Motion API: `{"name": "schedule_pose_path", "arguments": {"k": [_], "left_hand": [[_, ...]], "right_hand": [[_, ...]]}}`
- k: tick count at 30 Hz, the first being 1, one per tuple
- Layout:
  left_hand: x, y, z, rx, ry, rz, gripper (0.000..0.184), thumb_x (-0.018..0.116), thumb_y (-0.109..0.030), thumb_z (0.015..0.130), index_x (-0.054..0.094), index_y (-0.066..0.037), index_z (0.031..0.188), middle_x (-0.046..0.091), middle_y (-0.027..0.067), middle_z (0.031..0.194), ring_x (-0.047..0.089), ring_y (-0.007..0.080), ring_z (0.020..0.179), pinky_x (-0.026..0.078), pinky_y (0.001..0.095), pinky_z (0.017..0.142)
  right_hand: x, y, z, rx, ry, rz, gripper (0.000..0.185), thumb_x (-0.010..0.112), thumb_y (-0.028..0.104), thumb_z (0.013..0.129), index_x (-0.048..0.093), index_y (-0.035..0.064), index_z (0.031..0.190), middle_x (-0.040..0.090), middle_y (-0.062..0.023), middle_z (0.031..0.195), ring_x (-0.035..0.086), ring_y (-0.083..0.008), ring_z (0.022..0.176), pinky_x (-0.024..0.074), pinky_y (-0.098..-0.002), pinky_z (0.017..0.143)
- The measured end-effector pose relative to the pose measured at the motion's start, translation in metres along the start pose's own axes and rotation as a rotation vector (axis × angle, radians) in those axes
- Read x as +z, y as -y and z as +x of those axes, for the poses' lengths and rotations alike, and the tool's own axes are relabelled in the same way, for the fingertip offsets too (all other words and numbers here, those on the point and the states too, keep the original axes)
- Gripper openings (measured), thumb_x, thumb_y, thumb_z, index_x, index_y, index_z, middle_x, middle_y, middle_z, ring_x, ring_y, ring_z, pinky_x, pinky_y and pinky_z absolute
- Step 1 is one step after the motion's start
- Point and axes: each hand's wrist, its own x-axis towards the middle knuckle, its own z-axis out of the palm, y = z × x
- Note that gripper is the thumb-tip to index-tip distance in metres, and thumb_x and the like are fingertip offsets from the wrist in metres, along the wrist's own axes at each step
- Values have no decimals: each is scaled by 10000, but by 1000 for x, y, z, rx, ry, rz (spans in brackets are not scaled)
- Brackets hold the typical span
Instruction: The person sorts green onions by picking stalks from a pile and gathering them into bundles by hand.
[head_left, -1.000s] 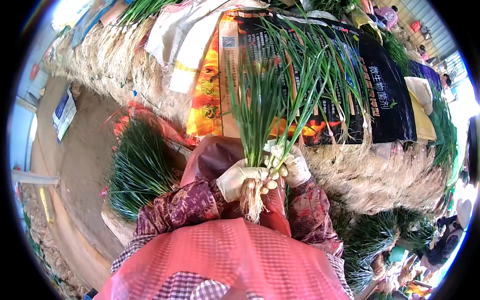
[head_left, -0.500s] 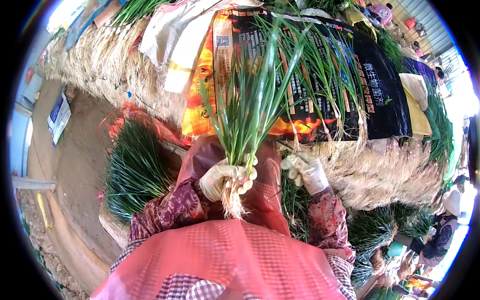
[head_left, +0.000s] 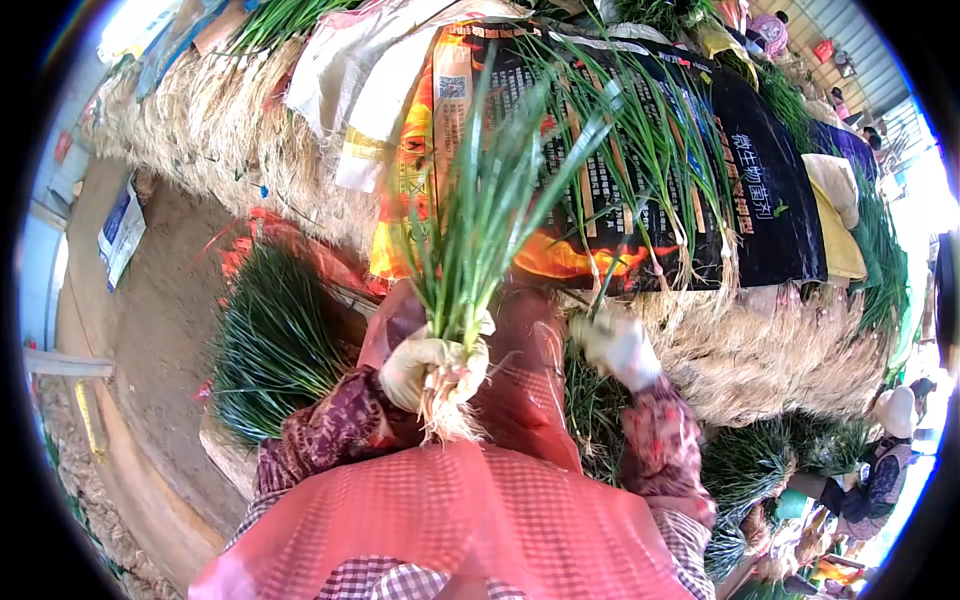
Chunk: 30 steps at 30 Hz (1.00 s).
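Note:
My left hand (head_left: pixel 428 368), in a pale glove, is wrapped round a bunch of green onions (head_left: pixel 465 240) at its lower stems, leaves up and roots hanging below the fingers. To the right, my gloved right hand (head_left: pixel 618 345) is smeared by motion, near the root edge of the pile; whether its fingers hold anything cannot be made out. Several loose green onions (head_left: pixel 655 165) lie on a black printed sack (head_left: pixel 755 210) beyond both hands, their roots toward me.
A large leafy bunch (head_left: pixel 270 340) stands at the left. Rooty piles (head_left: pixel 750 350) run along the right, with a white sack (head_left: pixel 340 75) at upper left. More bunches (head_left: pixel 750 465) lie at lower right, where a person (head_left: pixel 885 475) sits.
My right hand has let go of the bunch and moved right. My left hand has shifted left and slightly down with the bunch, whose leaves now blur.

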Motion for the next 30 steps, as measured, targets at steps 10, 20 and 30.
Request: {"name": "schedule_pose_path", "arguments": {"k": [10, 20, 30], "left_hand": [[20, -28, 38, 121, -62, 300, 250, 617, -63, 826, 500, -111, 1041, 521, -10, 812, 512, 113, 692, 434, 259, 633], [8, 23, 63, 145, -370, 497, 178, 658, -103, 850, 596, -95, 1017, 604, -42, 859, 561, 43, 715, 442, 189, 602], [11, 22, 46, 17, -217, 383, 170, 612, -13, 816, 546, -129, 920, 573, 36, 879, 571, 142, 769, 463, 259, 652]], "right_hand": [[-35, 39, 74, -810, -701, -1022, 491, 693, 475, 779, 604, 39, 986, 653, -126, 922, 661, -283, 715, 531, -385, 623], [24, 29, 43, -446, 6, 351, 265, 585, 218, 950, 651, -19, 1046, 675, -63, 844, 614, -92, 684, 493, -225, 619], [-12, -18, 30, -540, -342, -554, 239, 611, 273, 871, 648, 55, 778, 633, -153, 724, 645, -312, 699, 517, -371, 629]]}}
